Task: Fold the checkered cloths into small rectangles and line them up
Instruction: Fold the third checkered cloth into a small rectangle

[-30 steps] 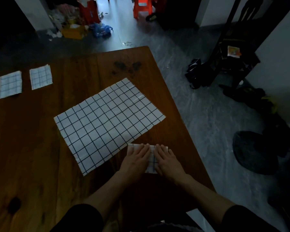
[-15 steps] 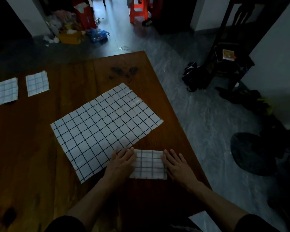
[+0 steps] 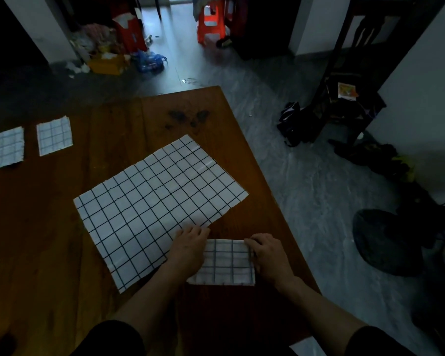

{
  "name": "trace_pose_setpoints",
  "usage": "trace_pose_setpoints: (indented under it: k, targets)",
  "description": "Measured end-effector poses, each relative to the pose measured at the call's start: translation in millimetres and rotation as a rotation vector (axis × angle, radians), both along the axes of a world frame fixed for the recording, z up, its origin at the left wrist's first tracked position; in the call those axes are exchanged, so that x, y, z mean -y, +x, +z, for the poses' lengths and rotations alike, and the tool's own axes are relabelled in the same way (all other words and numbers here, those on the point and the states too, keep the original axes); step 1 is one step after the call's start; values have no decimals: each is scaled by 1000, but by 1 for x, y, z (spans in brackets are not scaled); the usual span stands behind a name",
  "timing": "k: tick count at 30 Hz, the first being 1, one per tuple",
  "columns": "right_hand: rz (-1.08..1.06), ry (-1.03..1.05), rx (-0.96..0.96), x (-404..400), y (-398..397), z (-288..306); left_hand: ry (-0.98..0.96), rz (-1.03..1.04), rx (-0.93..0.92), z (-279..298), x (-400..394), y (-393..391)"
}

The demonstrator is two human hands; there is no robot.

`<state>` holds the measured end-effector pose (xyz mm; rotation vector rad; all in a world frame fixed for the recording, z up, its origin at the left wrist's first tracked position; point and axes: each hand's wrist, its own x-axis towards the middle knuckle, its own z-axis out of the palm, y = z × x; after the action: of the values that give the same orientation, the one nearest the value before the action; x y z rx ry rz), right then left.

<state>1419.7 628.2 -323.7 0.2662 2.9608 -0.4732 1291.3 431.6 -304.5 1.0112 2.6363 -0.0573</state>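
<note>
A small folded checkered cloth (image 3: 224,263) lies near the front right of the wooden table (image 3: 36,240). My left hand (image 3: 188,249) holds its left edge with curled fingers and partly overlaps the large cloth. My right hand (image 3: 269,256) grips its right edge, fingers curled over the top right corner. A large unfolded checkered cloth (image 3: 149,204) lies flat and slanted in the middle of the table. Two folded cloths sit side by side at the far left, one (image 3: 5,148) beside the other (image 3: 54,136).
The table's right edge runs close to my right hand, with grey floor beyond. A dark chair (image 3: 344,104), bags and a dark round object (image 3: 380,240) stand on the floor at right. A red stool (image 3: 210,21) and clutter are far back.
My hands slid apart from the middle of the folded cloth to its left and right edges, and their fingers have curled onto those edges. The view shifted slightly.
</note>
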Motion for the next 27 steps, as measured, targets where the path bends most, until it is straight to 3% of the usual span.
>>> trace_pose_setpoints:
  k: [6, 21, 27]
  targets:
    - [-38, -23, -20, 0, -11, 0, -43, 42, 70, -1, -8, -10]
    - [-113, -84, 7, -10, -28, 0, 244, 168, 178, 16, 2, 1]
    - [35, -270, 5, -11, -34, 22, 399, 186, 174, 29, 13, 2]
